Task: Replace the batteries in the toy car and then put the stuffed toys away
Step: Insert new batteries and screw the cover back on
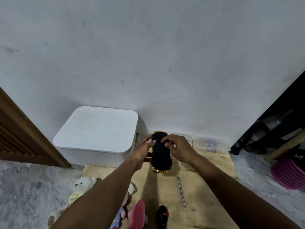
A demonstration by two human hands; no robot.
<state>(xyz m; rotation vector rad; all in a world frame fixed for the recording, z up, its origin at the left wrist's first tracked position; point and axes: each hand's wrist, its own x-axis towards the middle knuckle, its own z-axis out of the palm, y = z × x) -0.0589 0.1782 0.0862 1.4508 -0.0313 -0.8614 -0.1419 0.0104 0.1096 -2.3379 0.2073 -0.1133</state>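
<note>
A yellow toy car [160, 158] is held upside down, its black underside up, above a wooden board. My left hand [143, 150] grips its left side. My right hand [178, 148] rests on the underside near the car's far end, fingertips pressing there. A screwdriver [181, 192] lies on the board below the car. A black remote control [162, 214] sits at the bottom edge. A white teddy bear [79, 189] lies at lower left, and a pink and blue stuffed toy [135, 214] lies partly under my left forearm.
A white lidded storage box [97, 131] stands against the wall at left. Clear plastic containers [206, 143] sit by the wall at right. A pink basket [290, 174] is on the floor at far right, a wooden door [19, 139] at far left.
</note>
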